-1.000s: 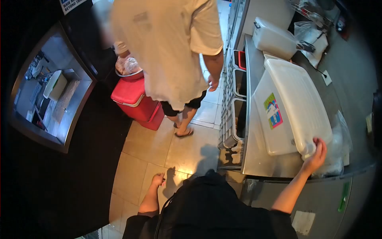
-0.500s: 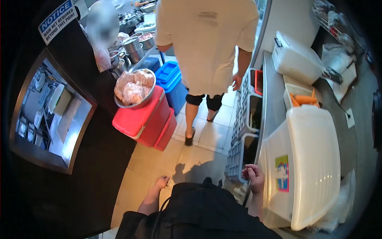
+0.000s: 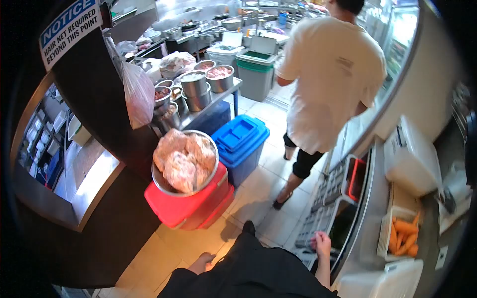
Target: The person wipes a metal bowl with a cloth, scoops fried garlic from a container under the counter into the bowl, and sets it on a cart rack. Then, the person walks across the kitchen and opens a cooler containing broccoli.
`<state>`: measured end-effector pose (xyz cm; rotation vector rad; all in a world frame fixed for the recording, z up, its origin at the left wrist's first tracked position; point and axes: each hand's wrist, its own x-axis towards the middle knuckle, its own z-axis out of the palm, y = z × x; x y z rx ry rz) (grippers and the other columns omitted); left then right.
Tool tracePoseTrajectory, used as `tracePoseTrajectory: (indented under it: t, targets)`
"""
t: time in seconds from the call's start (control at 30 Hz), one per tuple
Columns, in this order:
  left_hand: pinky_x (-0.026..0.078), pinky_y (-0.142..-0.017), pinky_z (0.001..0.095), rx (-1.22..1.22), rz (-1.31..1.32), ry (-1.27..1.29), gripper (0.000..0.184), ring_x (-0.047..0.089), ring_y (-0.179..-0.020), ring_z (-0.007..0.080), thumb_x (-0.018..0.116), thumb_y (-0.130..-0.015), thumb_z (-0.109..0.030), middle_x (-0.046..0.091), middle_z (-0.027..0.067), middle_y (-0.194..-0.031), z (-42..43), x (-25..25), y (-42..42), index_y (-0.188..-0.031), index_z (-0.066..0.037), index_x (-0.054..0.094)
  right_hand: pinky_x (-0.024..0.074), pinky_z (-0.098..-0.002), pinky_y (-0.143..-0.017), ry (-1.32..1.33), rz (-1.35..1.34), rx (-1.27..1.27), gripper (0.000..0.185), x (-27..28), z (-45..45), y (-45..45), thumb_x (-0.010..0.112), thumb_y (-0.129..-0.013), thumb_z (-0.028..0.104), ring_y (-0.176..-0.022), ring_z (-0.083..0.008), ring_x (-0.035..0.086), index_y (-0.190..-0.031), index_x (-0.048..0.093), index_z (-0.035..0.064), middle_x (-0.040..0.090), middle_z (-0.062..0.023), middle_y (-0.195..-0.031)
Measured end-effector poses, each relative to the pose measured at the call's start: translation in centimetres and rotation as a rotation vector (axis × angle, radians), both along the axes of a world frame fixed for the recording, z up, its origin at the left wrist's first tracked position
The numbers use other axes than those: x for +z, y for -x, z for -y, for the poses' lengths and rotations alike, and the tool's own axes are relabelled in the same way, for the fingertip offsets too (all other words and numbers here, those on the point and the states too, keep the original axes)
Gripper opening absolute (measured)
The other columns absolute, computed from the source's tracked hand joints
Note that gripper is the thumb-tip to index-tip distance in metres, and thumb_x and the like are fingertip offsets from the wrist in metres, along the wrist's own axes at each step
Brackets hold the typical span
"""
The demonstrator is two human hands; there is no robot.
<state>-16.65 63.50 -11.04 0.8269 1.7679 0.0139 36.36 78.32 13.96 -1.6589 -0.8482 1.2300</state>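
Observation:
Low in the view, my left hand [image 3: 202, 262] hangs beside my dark clothing over the tiled floor; its fingers are small and partly hidden. My right hand [image 3: 322, 243] is raised at waist height with its fingers curled, near the grey crates [image 3: 318, 223]; what it holds, if anything, is too small to make out. Ahead of my left hand stands a red cooler box [image 3: 169, 203], with a metal bowl [image 3: 214, 171] of plastic-wrapped meat [image 3: 180, 158] on its lid.
A person [image 3: 333, 79] in a white shirt walks ahead. A blue lidded bin [image 3: 241, 134] stands by a table [image 3: 218, 102] with metal pots. On the right counter [image 3: 365, 218] are a basket of carrots [image 3: 405, 236] and white plastic boxes [image 3: 410, 154].
The view has moved forward toward the red cooler. My right hand has left the large plastic box. The person ahead has moved further away, toward the right.

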Motion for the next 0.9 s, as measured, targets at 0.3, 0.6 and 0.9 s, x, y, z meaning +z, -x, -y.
tracePoseTrajectory:
  t: [0.3,0.6,0.9]
  targets:
    - [0.049,-0.051,0.0343,-0.088,0.270,-0.434,0.044,0.064,-0.059,0.0189,0.053,-0.095,-0.044,0.064,0.0091,-0.073,-46.8,7.0,-12.8,-0.110,-0.004,0.064,0.0496,-0.0373,-0.054,0.344,0.614,0.468,0.021,-10.9,-9.1,-5.5,0.058,-0.089,0.023,-0.059,-0.0232,0.064,-0.089,0.063,0.0017,0.063,-0.0107,-0.066]
    - [0.048,-0.047,0.0300,0.023,0.251,-0.453,0.038,0.064,-0.060,0.0157,0.055,-0.095,-0.045,0.063,0.0044,-0.080,-68.7,10.3,-17.6,-0.099,-0.009,0.064,0.0465,-0.0368,-0.043,0.372,0.658,0.676,0.024,-17.2,-34.0,-13.5,0.055,-0.087,0.026,-0.053,-0.0247,0.062,-0.082,0.059,0.0030,0.061,-0.0116,-0.064]
    - [0.056,-0.060,0.0348,0.574,0.381,-0.313,0.048,0.069,-0.080,0.0235,0.054,-0.097,-0.046,0.065,0.0143,-0.102,-75.3,9.0,-20.1,-0.117,-0.003,0.057,0.0427,-0.0349,-0.033,0.334,0.152,0.263,0.013,-19.9,-84.4,-25.0,0.050,-0.088,0.018,-0.043,-0.0225,0.054,-0.086,0.055,0.0060,0.058,-0.0126,-0.064]
